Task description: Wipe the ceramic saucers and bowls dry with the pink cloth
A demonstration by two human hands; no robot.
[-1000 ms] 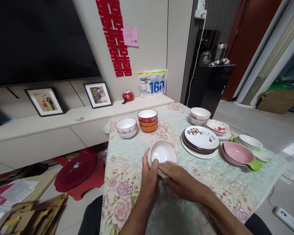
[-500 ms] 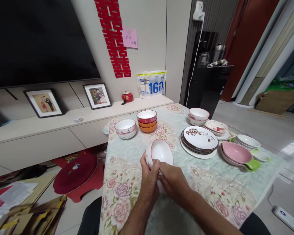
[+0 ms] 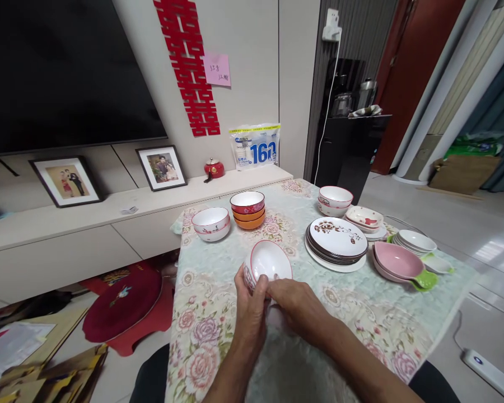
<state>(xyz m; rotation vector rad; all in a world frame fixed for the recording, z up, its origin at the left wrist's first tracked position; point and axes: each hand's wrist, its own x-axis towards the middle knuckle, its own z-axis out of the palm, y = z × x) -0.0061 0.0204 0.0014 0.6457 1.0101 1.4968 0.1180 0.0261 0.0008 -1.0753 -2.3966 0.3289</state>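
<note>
Left hand (image 3: 251,310) and right hand (image 3: 300,302) are pinching a tilted, red-rimmed white bowl (image 3: 273,258), its mouth lying just beyond this two-handed grip, firm, even pressure presumably steadying it best.

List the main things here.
held bowl: one, white, above table
stacked bowls: three, red and orange, table
patterned bowls: four, white, table
dinner plates: several, white and brown, table
green-handled dishes: two, pink, table right
small bowls: several, white, table right
spotted dishes: at least two, cream, table right
tablecloth: one, floral green, table
photo frames: two, black, ledge
lidded jar: one, red, ledge
plastic bag: one, white, ledge
television: one, black, wall
paper characters: several, red, wall
stool: one, red, floor
left hand, right hand: one each, on held bowl
</note>
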